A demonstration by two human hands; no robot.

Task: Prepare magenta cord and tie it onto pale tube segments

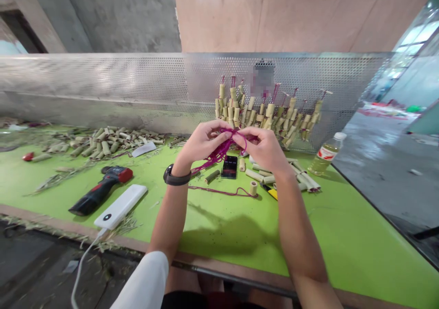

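Observation:
Both of my hands are raised over the middle of the table, close together. Thumb and fingers of my left hand point(207, 141) pinch a bundle of purple cord point(219, 152), whose strands hang down to the left. My right hand point(262, 146) pinches the same cord at its right end, where a loop shows. Below them lie a dark phone point(229, 167) and a short bamboo piece point(212, 176). A strand of cord runs along the table to a small bamboo ring point(253, 188). Beside my right wrist is a yellow-and-black cutter point(270, 191).
A cordless drill point(103, 190) and a white power bank point(121, 206) with a cable lie left. Bamboo pieces point(103, 144) are heaped behind them. Strung bamboo bundles point(267, 114) hang on the perforated metal panel point(144, 78). A bottle point(325, 156) stands near the green table's point(346, 236) right edge.

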